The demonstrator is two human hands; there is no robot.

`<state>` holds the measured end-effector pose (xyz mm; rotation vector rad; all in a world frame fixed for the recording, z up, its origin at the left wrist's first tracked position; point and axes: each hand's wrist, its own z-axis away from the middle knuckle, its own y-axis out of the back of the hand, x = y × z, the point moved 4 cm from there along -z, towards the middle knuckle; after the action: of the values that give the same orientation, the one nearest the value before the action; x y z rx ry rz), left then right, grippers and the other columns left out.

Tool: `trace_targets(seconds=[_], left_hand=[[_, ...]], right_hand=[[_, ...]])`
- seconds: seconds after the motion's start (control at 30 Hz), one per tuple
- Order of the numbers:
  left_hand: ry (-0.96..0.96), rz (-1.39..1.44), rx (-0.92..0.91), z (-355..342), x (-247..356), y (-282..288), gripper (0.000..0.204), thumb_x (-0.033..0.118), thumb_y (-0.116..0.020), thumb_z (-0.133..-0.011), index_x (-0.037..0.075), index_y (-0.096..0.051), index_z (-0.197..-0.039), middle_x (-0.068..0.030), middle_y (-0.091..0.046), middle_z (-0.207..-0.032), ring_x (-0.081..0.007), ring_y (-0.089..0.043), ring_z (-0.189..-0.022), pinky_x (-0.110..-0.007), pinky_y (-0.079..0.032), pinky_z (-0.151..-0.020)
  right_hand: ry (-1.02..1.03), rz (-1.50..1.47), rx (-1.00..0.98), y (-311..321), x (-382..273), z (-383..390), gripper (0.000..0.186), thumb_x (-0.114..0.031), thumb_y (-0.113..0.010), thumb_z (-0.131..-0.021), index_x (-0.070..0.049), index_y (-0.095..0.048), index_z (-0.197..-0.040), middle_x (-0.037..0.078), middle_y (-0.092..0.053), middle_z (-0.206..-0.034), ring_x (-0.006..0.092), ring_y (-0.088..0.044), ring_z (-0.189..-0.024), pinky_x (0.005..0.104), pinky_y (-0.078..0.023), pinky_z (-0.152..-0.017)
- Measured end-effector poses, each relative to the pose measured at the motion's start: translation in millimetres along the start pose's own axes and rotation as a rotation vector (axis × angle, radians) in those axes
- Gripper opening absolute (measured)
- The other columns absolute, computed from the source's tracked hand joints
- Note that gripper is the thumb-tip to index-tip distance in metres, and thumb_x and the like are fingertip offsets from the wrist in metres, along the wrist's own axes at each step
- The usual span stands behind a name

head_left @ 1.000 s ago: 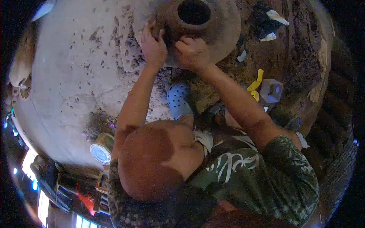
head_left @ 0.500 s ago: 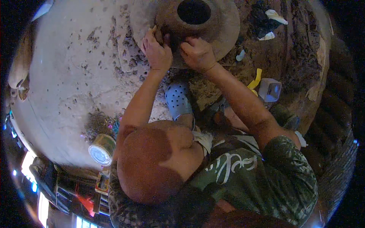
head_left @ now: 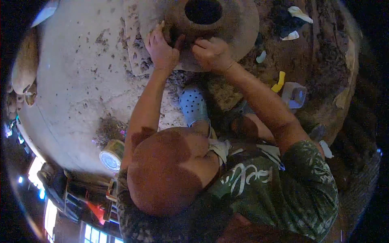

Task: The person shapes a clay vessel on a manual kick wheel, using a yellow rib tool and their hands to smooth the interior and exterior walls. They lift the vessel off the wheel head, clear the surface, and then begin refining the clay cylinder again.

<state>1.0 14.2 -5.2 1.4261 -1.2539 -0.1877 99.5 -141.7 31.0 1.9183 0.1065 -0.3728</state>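
A wide grey-brown clay vessel [head_left: 239, 24] with a dark round opening stands at the top of the head view, on the ground before me. My left hand [head_left: 163, 49] rests against its near left side, the fingers stretched up along the clay and the thumb held apart. Beside it, my right hand [head_left: 212, 52] is closed at the vessel's near side, with the fingers curled and pressed together. Whatever those fingers pinch is hidden. Deep shadow lies on the clay between both hands.
Right of my forearm sit a yellow piece [head_left: 278, 82] and a clear plastic container [head_left: 294, 95]. Pale scraps [head_left: 300, 14] lie far right. A blue perforated clog [head_left: 193, 106] is below the vessel. A tin [head_left: 112, 155] stands lower left, near dry plant bits [head_left: 109, 128].
My left hand has shifted slightly left and up along the clay. The right hand stays closed near the same spot. The whole view has tilted a little.
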Motion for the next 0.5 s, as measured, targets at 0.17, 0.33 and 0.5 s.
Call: trace_targets(seconds=[0.17,0.33,0.5], left_hand=[[-0.018,0.060,-0.155,-21,-22,-2,0.082,0.050,-0.079,-0.081,0.004,-0.048,-0.141,-0.0150,-0.060,-0.134,-0.0355,-0.054,-0.125,-0.049,-0.033,-0.113],[-0.066,0.196,-0.211,-41,-41,-6,0.080,0.050,-0.080,-0.079,0.009,-0.051,-0.141,-0.0136,-0.061,-0.134,-0.0349,-0.054,-0.127,-0.048,-0.035,-0.112],[-0.029,0.211,-0.261,-46,-41,-7,0.077,0.047,-0.081,-0.079,0.010,-0.052,-0.140,-0.0128,-0.062,-0.135,-0.0358,-0.052,-0.128,-0.047,-0.036,-0.112]], right_hand=[[0.105,0.016,0.047,4,12,4,0.021,-0.022,-0.074,-0.068,-0.018,-0.068,-0.087,-0.001,-0.066,-0.094,0.0226,-0.062,-0.071,0.0384,-0.054,-0.061],[0.173,-0.064,0.032,4,33,18,0.033,-0.025,-0.072,-0.066,-0.021,-0.071,-0.099,-0.004,-0.065,-0.097,0.0221,-0.062,-0.080,0.0403,-0.052,-0.064],[0.238,0.030,0.086,20,64,36,0.032,-0.022,-0.074,-0.066,-0.020,-0.073,-0.098,-0.004,-0.065,-0.092,0.0203,-0.061,-0.080,0.0382,-0.050,-0.064]])
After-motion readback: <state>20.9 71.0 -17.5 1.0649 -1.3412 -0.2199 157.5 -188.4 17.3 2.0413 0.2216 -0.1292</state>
